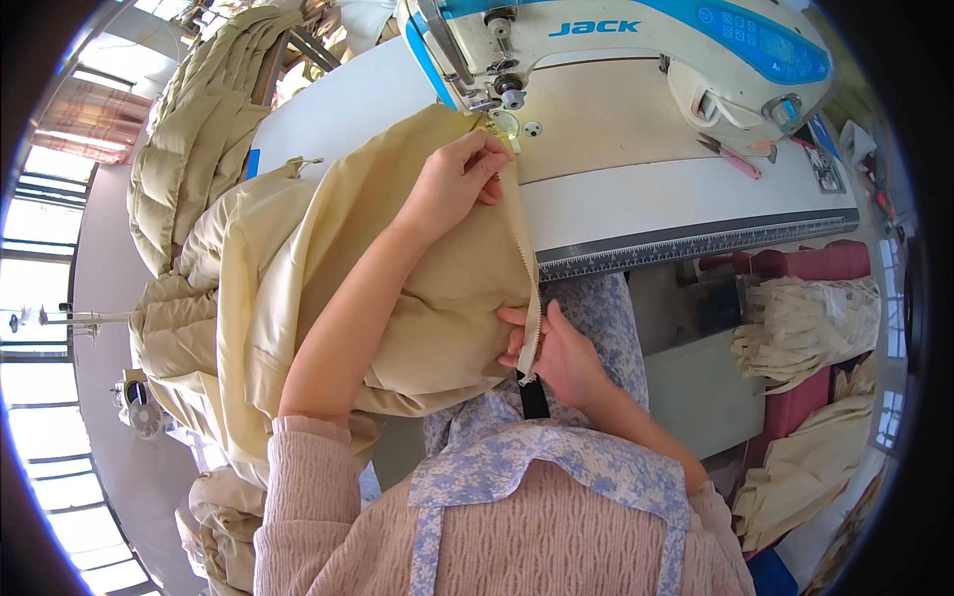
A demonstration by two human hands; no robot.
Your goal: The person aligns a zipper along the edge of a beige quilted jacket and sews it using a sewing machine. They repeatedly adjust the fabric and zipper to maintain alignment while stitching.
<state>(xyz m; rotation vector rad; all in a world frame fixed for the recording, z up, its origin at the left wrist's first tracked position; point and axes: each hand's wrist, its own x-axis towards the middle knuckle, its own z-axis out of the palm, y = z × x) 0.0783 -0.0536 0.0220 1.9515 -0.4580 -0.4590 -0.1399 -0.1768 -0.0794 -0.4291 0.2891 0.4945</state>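
A beige padded jacket (437, 268) spreads from the sewing machine's needle area over the table edge and my lap. Along its right edge runs a cream zipper tape (529, 288) with visible teeth. Close to the presser foot, my left hand (462, 179) pinches the upper stretch of the tape against the fabric. Lower down, beside the table's front edge, my right hand (558, 356) has its fingers closed round the tape's lower end, thumb pointing up. The white and blue sewing machine (502, 74) stands just beyond my left hand.
A ruler strip (696, 241) lines the table's front edge. Pink-handled thread snips (730, 157) lie on the tabletop at right. More beige padded pieces (194, 129) are heaped at left. Bundled cream strips (810, 323) and folded beige fabric (810, 462) sit at right.
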